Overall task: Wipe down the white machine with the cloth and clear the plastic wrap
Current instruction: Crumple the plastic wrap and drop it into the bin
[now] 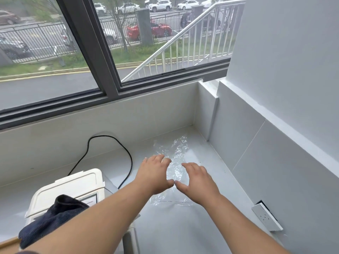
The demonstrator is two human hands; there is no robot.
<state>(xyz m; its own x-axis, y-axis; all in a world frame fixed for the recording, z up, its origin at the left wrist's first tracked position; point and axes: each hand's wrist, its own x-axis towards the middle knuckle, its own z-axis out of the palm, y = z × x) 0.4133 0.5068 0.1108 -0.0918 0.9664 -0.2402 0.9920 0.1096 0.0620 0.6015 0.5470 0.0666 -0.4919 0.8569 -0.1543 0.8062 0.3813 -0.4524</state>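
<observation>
Nearest to the camera, at the lower left of the frame, a dark cloth [53, 217] lies bunched on top of the white machine [73, 187], and part of it hangs over the machine's near edge. The left forearm crosses over the cloth and the machine on its way toward the middle of the frame. The machine stands on the pale counter [174, 228], and a black cable [128, 156] runs from behind it in a loop up to the tiled wall under the window [91, 52]. In the middle of the frame both hands are stretched out, palms down, above a sheet of clear, crumpled plastic wrap [177, 149], which lies flat on the counter and reaches toward the far right corner. The left hand [154, 175] has its fingers [157, 158] spread and slightly bent, with the tips at or on the wrap; the right hand [198, 182] is spread wide in the same way. The two thumbs nearly meet over the wrap. Neither hand has closed around anything, and whether the palms press on the plastic I cannot tell. At the lower right of the frame a white wall socket [266, 219] sits on the tiled side wall, well apart from the hands.
</observation>
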